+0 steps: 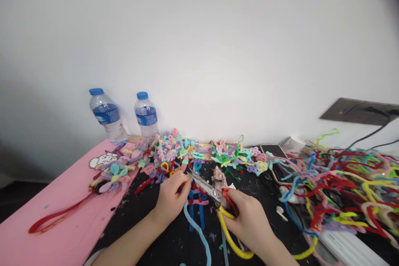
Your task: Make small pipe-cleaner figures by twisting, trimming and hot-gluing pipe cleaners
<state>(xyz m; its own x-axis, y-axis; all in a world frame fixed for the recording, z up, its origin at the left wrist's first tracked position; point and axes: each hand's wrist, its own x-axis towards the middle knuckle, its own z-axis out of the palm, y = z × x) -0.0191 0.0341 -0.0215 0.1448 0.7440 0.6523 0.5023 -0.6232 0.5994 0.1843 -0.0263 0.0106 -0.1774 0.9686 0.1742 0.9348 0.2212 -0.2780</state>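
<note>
My right hand [249, 216] grips a pair of scissors [209, 189] with yellow and red handles, its blades pointing up and left. The blade tips reach my left hand [174, 195], whose fingers are pinched together. From under that pinch a light blue pipe cleaner [198, 228] hangs down toward the front edge. Between the hands lies a blue, red and pink pipe-cleaner piece [199, 203] on the black surface. Behind the scissors is a pinkish, speckled object [218, 176] that I cannot identify.
Two water bottles [107, 114] stand at the wall. Colourful pipe-cleaner shapes [168, 149] line the back. A pink sheet [62, 216] with a red strap [59, 218] lies left. Right are tangled pipe cleaners [349, 191], a phone [277, 162], a white earbud [281, 213] and a wall socket [358, 111] with cables.
</note>
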